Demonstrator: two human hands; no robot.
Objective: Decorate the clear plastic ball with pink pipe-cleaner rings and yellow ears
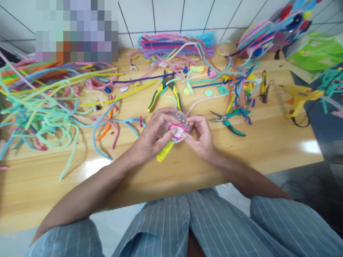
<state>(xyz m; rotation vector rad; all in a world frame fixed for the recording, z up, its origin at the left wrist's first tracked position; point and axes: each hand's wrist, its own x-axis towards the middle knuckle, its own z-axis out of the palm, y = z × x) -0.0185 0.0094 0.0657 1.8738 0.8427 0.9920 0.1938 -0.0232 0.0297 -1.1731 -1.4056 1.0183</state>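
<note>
Both my hands hold a clear, round plastic ball [180, 116] over the front of the table. A pink ring with a white middle [176, 132] lies on its near side. My left hand [150, 137] curls round the ball's left side, its thumb pressing on the white part. On the right, my right hand [200, 137] pinches the ring's edge with thumb and fingers. A ribbed yellow piece [164, 152] sticks out below the ball; I cannot tell whether it is attached. Just beyond my hands lie yellow-and-green pliers [153, 99].
Teal-handled pliers [233, 127] lie right of my hands. A yellow glue gun [302, 95] and a utility knife [264, 82] are farther right. Loose pipe cleaners [50, 128] tangle on the left, and a bundle of pipe cleaners [174, 44] lies at the back by the tiled wall.
</note>
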